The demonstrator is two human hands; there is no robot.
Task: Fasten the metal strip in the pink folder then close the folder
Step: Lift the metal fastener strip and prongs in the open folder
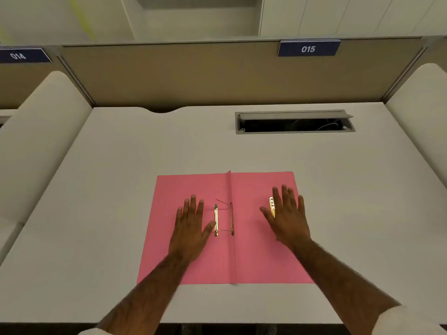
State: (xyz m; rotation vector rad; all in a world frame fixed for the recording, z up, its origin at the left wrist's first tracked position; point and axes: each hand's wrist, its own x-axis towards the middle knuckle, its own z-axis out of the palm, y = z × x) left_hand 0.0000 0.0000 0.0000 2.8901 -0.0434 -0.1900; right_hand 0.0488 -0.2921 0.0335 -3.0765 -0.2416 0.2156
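A pink folder (225, 257) lies open and flat on the white desk, spine running away from me. My left hand (191, 223) rests palm down on the left leaf, fingers spread, thumb touching a gold metal strip (216, 220) that lies beside the spine. At the spine, a thin fastener (231, 220) has two prongs sticking out to the left. My right hand (286, 215) lies palm down on the right leaf, fingers apart. A second gold metal piece (272, 205) shows by its index finger, partly covered by the hand.
The white desk (121, 189) has padded dividers on both sides and a brown back panel with a "015" label (308, 48). An open cable hatch (294, 122) sits in the desktop at the back right.
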